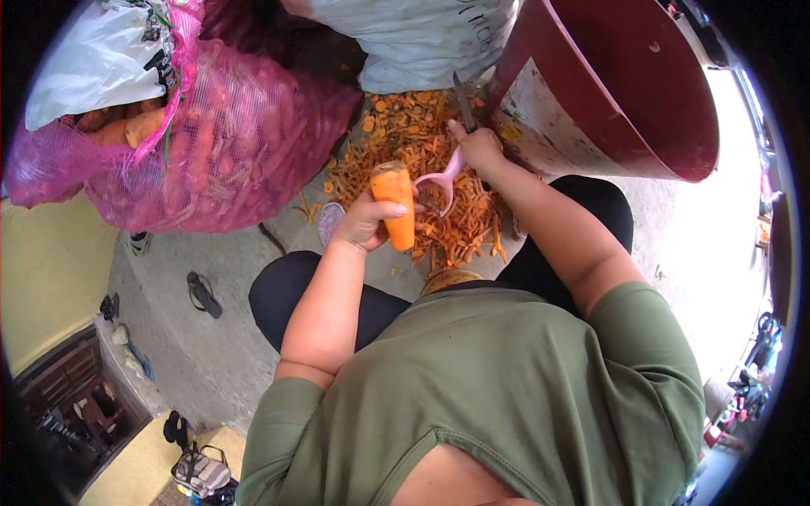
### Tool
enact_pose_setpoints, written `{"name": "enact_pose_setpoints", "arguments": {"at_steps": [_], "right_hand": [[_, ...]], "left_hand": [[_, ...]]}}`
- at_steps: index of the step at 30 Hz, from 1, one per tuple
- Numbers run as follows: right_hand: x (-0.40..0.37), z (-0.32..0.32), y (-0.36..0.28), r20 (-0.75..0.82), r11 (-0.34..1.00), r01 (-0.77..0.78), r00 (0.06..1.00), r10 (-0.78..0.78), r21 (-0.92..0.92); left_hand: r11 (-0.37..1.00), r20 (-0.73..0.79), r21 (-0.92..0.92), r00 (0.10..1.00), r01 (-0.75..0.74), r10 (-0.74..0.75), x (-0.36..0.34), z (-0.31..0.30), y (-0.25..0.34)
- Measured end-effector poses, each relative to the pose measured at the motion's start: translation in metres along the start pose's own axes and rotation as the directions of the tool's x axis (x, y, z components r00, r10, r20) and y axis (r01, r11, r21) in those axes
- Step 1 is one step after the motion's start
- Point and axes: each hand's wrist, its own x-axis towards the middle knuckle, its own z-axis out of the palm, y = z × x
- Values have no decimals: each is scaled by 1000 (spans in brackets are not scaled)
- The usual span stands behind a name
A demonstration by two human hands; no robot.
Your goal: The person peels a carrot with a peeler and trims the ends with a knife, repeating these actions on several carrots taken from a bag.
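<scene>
My left hand (pixel 367 219) is wrapped round a thick, peeled orange carrot (pixel 395 207), its cut top end pointing up and away from me. My right hand (pixel 480 150) is closed on a pink peeler (pixel 451 173) and a dark-bladed knife (pixel 464 103). The peeler's forked head points toward the carrot, a little to its right, and the knife's blade points away from me. Below both hands, orange peelings (pixel 472 221) lie heaped on the ground, with round cut ends (pixel 405 114) among them farther out.
A pink mesh sack (pixel 228 152) full of carrots stands at the left. A white sack (pixel 413 42) is at the back, beside a large dark red tub (pixel 582 101) at the right. A sandal (pixel 203 295) lies on the concrete floor.
</scene>
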Motion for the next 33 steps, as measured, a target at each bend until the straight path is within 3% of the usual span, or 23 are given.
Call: {"name": "enact_pose_setpoints", "arguments": {"at_steps": [1, 3, 7, 10, 13, 16, 19, 23, 28, 30, 33], "right_hand": [[-1, 2, -1, 3, 1000, -27, 1000, 27, 0], [-18, 0, -8, 98, 995, 96, 990, -98, 26], [-19, -3, -11, 262, 974, 223, 944, -202, -50], [-20, -9, -16, 193, 963, 185, 970, -148, -195], [-19, -20, -21, 240, 982, 113, 968, -73, -154], [-17, -22, -26, 294, 959, 186, 948, -118, -214], [-40, -20, -32, 507, 869, 448, 810, -295, -209], [-59, -12, -30, 742, 833, 546, 593, -312, -86], [-57, -11, -30, 779, 790, 601, 551, -299, -122], [-62, -16, -35, 803, 800, 575, 551, -227, -169], [-63, -16, -34, 791, 775, 607, 556, -256, -176]], "left_hand": [[989, -47, 151, 999, -8, 15, 2, 1, -3], [900, -131, 436, 989, -3, 67, 10, 0, -13], [887, -81, 462, 995, -7, 50, 13, -8, -15], [864, -13, 503, 1000, -1, 8, 11, -7, -15], [944, -114, 330, 992, -10, 50, 8, 1, -12], [936, -213, 353, 974, 3, 78, 9, -6, -6], [876, -337, 476, 936, 74, 104, 14, -17, -7], [819, -325, 574, 921, 13, 213, 18, -24, -14], [744, -387, 659, 899, 115, 204, 19, -20, -13], [688, -354, 719, 905, 101, 237, 22, -26, -15], [629, -325, 771, 909, 96, 260, 24, -33, -18]]}}
